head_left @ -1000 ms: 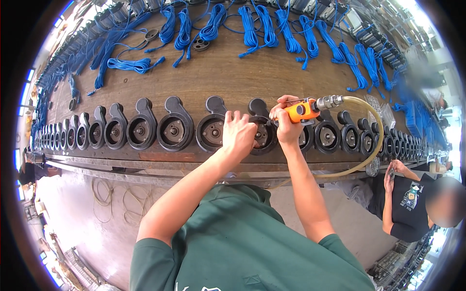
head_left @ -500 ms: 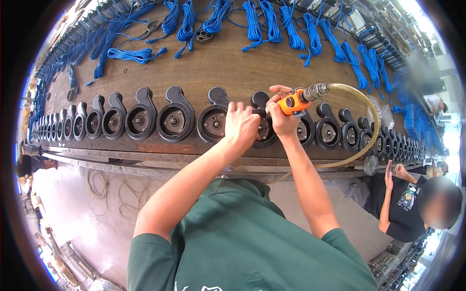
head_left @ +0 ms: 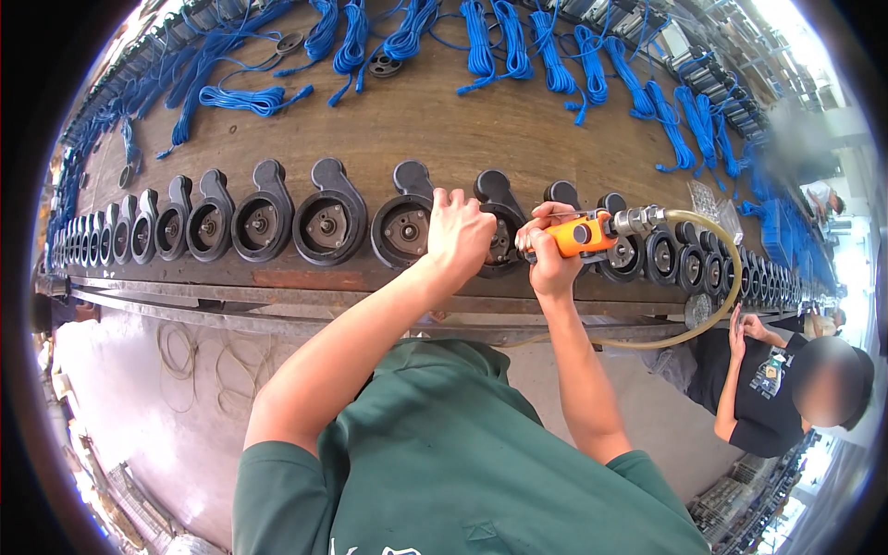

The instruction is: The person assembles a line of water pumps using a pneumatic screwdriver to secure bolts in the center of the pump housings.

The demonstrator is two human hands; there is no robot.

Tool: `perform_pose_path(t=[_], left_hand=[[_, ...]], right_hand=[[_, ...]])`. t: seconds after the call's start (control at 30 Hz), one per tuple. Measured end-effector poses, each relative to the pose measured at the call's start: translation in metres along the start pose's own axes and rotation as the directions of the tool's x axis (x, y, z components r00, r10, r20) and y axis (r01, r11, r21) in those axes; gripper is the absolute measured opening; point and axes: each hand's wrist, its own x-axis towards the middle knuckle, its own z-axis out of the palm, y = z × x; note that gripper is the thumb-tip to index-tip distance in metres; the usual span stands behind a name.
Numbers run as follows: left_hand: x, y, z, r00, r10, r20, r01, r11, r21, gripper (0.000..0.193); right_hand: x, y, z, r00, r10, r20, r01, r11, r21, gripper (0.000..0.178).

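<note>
My right hand (head_left: pixel 552 264) is wrapped round an orange air tool (head_left: pixel 586 235), which lies almost level over the row. A metal fitting joins it to a clear yellowish hose (head_left: pixel 731 250) curving down to the right. My left hand (head_left: pixel 460 231) is closed, knuckles up, between two round black housings; whatever its fingers hold is hidden. Just left of it sits one black housing (head_left: pixel 400 231), with a metal centre and a rounded arm at the top. Partly covered by both hands is another housing (head_left: pixel 497 188).
More black housings (head_left: pixel 330 227) line the near edge of the wooden table (head_left: pixel 305 139) on both sides. Bundled blue cables (head_left: pixel 481 46) lie along the far side. A metal rail (head_left: pixel 231 294) runs below the edge. To the right is another person (head_left: pixel 768 398) in dark clothes.
My right hand has drawn the air tool rightward, away from my left hand, and turned it flatter. My left hand stays at nearly the same place.
</note>
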Motion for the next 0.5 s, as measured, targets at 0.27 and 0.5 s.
perform_pose_path(t=[0.27,0.5], left_hand=[[-0.004,-0.006,0.0,0.999,0.01,-0.04,-0.012,0.999,-0.044,0.034],[-0.004,-0.008,0.002,0.999,0.007,-0.054,-0.01,0.998,-0.058,0.034]], right_hand=[[0.0,0.002,0.003,1.0,-0.017,0.008,0.017,0.998,-0.056,0.019],[-0.014,0.009,0.002,0.987,-0.036,0.154,0.065,0.98,-0.187,0.019]])
